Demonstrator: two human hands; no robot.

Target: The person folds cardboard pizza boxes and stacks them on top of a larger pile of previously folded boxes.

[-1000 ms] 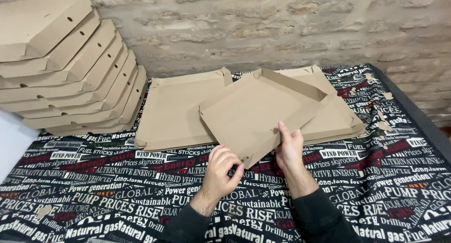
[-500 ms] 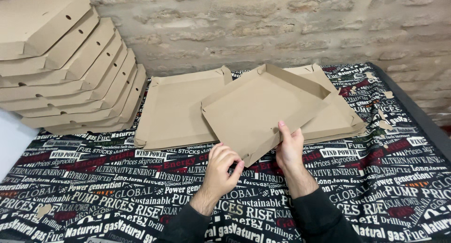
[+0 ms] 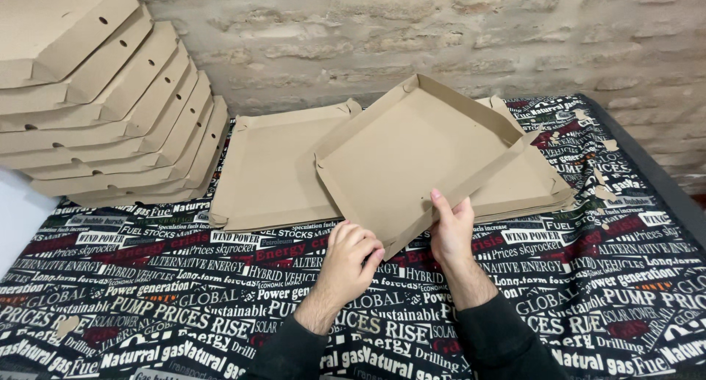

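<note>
Our left hand (image 3: 351, 256) and right hand (image 3: 450, 229), fingers apparently gripping, tilt 1 cardboard tray (image 3: 412, 156) above the bench (image 3: 147, 277).

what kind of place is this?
Likely a small home or back-room packing spot, not a factory: bare brick wall, table under a printed cloth, a stack of folded cardboard boxes, and both hands folding another box.

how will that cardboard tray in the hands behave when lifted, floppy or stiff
The cardboard tray probably stays fairly stiff: it tilts up held only at its near corner by the left hand and right hand without visibly sagging. Likely light. Its thin folded walls may bend if squeezed.
</note>
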